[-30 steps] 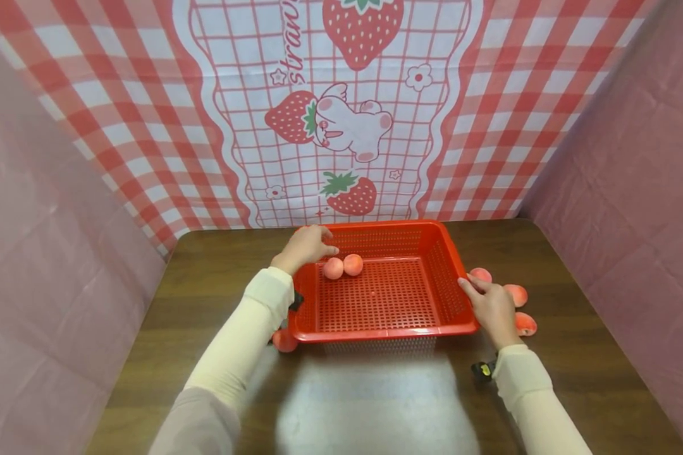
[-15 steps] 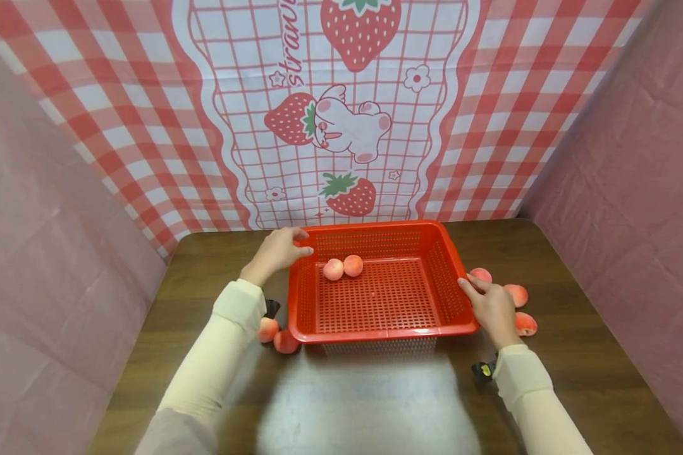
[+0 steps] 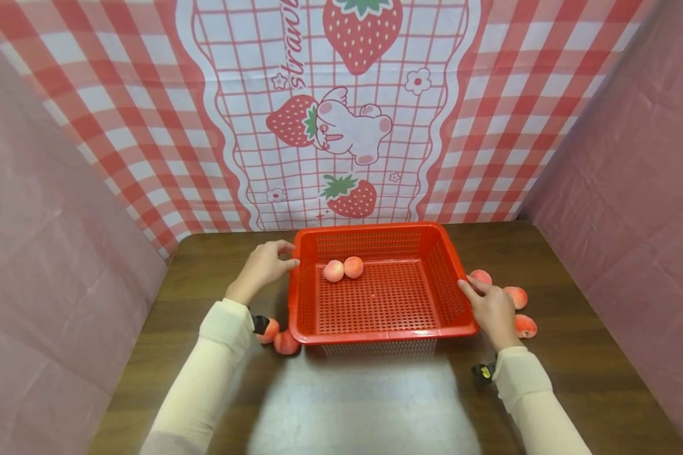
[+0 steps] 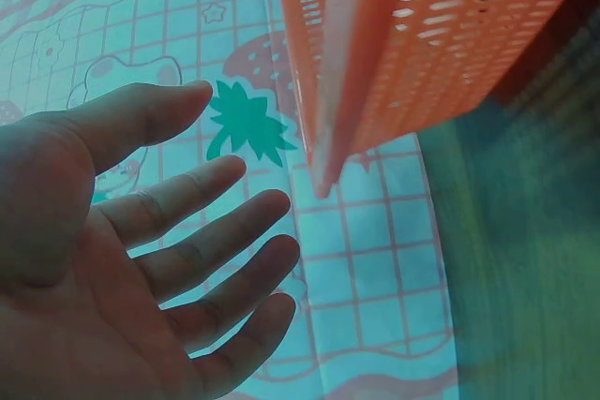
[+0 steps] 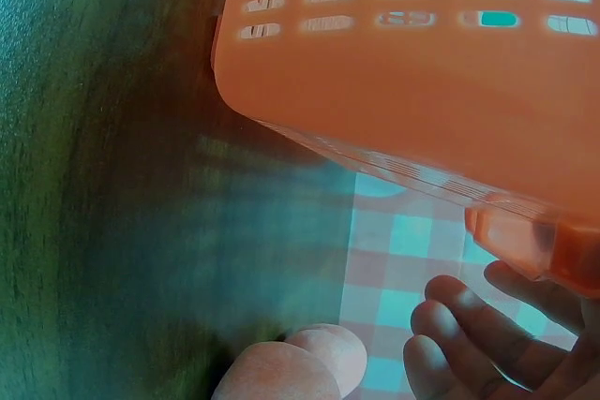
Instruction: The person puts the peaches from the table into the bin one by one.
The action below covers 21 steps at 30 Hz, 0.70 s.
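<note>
On the wood-grain table point(image 3: 575, 385), in the head view, a rectangular red plastic basket point(image 3: 381, 333) with perforated walls and a lattice base contains two round peaches point(image 3: 334, 271), side by side toward its left rear. Two outer peaches point(image 3: 286, 342) lie near its left front corner, three at its right. The right hand point(image 3: 494, 309) pinches the right rim; the left hand point(image 3: 264, 268) is just beside the left rim. Left wrist view: thumb and fingers are spread, fingertips apart from the basket. Right wrist view: fingers bend near the smooth, slotted end wall.
</note>
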Tool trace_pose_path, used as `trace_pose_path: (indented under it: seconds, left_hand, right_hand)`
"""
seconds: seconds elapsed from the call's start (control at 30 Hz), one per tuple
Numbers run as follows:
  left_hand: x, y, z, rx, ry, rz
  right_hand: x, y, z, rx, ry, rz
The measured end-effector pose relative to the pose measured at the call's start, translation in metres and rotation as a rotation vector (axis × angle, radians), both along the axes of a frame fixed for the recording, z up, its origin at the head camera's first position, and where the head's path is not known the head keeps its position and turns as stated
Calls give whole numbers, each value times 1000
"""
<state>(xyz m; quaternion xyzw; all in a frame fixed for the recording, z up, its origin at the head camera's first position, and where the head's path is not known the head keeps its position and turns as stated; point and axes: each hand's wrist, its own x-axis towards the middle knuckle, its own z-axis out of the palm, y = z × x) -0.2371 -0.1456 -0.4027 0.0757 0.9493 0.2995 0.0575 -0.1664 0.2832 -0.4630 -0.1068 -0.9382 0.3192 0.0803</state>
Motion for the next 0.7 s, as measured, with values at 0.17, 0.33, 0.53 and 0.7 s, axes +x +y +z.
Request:
trace_pose_path:
  seconds: [0.17, 0.33, 0.53, 0.7]
  left_hand:
    - [8, -10, -6, 3, 31, 7]
    - [15, -18, -15, 6, 12, 11]
    - [23, -25, -26, 10, -24, 9]
    - [29, -28, -30, 26, -52, 19]
  right_hand:
    - [0, 0, -1, 16, -5, 7]
    - [-1, 1, -3, 14, -4, 16]
    - [-1, 1, -3, 5, -14, 15]
    - [-1, 0, -1, 5, -13, 10]
